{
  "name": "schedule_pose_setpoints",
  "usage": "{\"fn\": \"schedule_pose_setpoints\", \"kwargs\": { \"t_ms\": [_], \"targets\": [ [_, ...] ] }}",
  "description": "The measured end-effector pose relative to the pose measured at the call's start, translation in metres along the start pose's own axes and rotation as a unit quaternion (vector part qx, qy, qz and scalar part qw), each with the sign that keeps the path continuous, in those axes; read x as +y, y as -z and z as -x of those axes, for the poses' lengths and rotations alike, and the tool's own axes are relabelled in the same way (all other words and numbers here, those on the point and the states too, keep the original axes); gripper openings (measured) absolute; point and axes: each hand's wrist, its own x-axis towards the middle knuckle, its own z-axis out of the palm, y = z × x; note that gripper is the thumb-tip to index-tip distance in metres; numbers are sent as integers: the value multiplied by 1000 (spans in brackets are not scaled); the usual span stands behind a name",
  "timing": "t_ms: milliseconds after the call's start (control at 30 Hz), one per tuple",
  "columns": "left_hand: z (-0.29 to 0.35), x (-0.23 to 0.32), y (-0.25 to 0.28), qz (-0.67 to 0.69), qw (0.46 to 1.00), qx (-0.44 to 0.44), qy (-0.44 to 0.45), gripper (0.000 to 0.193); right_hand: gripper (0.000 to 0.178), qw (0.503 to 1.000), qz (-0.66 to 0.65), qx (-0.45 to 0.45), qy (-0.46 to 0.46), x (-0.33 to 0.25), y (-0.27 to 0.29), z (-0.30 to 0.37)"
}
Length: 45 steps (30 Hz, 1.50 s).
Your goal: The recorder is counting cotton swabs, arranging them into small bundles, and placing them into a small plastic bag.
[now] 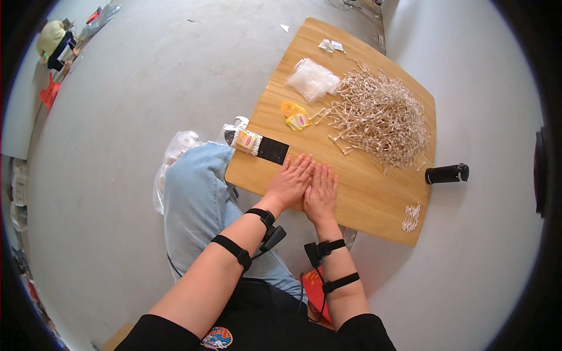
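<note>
My left hand (291, 180) and my right hand (320, 193) lie side by side near the front edge of the wooden table (374, 202), fingers stretched out flat. Between and partly under them show the thin sticks of a few cotton swabs (313, 172); most of what lies under my palms is hidden. Left of my left hand lies a flat black strip (273, 150). At its far left end sits a packed row of cotton swabs (246, 141) with a yellow label. Beyond my hands a big loose heap of cotton swabs (383, 114) covers the table's right side.
Clear plastic bags (313, 79), yellow labels (296, 116) and small white scraps (331, 45) lie farther back. A small group of swabs (411, 217) is at the near right corner. A black cylinder (446, 174) stands out past the right edge. Another person (54, 44) is far left.
</note>
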Motion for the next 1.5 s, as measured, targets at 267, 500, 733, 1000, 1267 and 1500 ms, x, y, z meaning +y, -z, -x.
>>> {"fn": "schedule_pose_setpoints", "kwargs": {
  "t_ms": [267,500,733,1000,1267,1500],
  "targets": [
    [-1,-1,4,42,999,-9,-5,53,62,999,25,-20,-36,-2,-3,-1],
    [-10,-95,36,59,979,190,52,32,61,997,56,-12,-50,-1,-5,-2],
    [0,-177,36,-101,923,279,244,38,62,998,48,-41,-28,-39,-20,-32],
    [7,-203,10,84,955,185,215,34,59,1000,11,-18,8,-76,-21,-62],
    [-2,-183,22,198,930,159,264,35,60,999,15,-41,27,-86,-24,-77],
    [-3,-178,29,246,910,139,303,37,59,998,24,-50,34,-93,-25,-82]
  ]
}}
